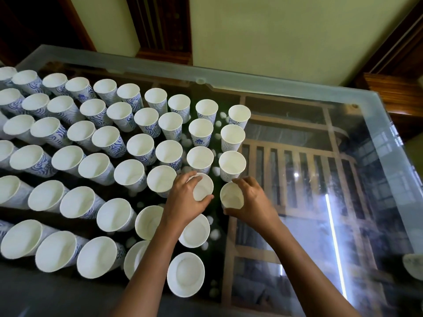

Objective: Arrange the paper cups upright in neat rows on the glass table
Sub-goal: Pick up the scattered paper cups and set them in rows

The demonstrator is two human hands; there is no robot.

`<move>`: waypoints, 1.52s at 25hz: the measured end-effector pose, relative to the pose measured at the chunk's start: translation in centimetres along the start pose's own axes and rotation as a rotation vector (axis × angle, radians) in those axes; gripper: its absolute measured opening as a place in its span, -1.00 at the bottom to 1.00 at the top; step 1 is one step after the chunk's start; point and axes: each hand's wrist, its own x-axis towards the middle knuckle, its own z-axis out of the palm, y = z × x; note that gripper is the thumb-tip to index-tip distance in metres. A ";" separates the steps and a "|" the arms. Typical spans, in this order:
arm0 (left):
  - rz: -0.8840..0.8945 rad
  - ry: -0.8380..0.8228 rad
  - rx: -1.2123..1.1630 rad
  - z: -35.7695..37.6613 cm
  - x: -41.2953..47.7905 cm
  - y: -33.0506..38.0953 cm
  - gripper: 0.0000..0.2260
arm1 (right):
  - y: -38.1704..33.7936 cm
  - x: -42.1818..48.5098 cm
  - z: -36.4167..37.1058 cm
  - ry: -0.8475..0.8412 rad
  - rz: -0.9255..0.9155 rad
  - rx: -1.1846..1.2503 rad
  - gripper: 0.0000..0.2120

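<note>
Several rows of upright white paper cups with blue wave print [135, 99] cover the left half of the glass table [320, 156]. My left hand [183, 202] grips one cup [202, 187] by its rim, in line with the row ends. My right hand [251, 202] grips another cup [231, 195] just to the right of it, below the end cup [232, 163] of the rightmost column. Both held cups stand mouth up. My forearms hide parts of the nearer cups [194, 229].
The right half of the glass shows bright window reflections and a wooden frame [286, 152] beneath. The table's frosted far edge [206, 76] meets a wall. A wooden cabinet [393, 90] stands at the far right. A pale object [413, 265] sits at the right edge.
</note>
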 end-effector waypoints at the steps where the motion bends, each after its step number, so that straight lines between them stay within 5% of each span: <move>1: -0.001 -0.003 0.002 0.0 0.0 -0.1 -0.54 | -0.1 0.1 0.2 0.011 -0.001 0.012 -0.21; 10: 0.025 -0.034 0.047 -0.5 -0.9 -0.2 -0.58 | -0.4 -0.8 0.3 0.069 -0.014 0.046 -0.17; 17: 0.178 -0.007 0.000 2.0 -2.8 6.2 -0.67 | 4.1 -6.9 -3.5 0.104 0.052 0.053 -0.39; 27: 0.597 -0.468 -0.082 17.4 -9.0 27.4 -0.65 | 19.7 -26.6 -12.8 0.425 0.479 0.027 -0.47; 31: 0.740 -0.605 0.002 23.8 -10.6 34.3 -0.52 | 24.8 -31.2 -13.9 0.466 0.633 -0.002 -0.35; 38: 0.657 -0.616 0.199 29.2 -9.3 38.3 -0.24 | 29.2 -32.0 -13.2 0.318 0.655 0.056 -0.10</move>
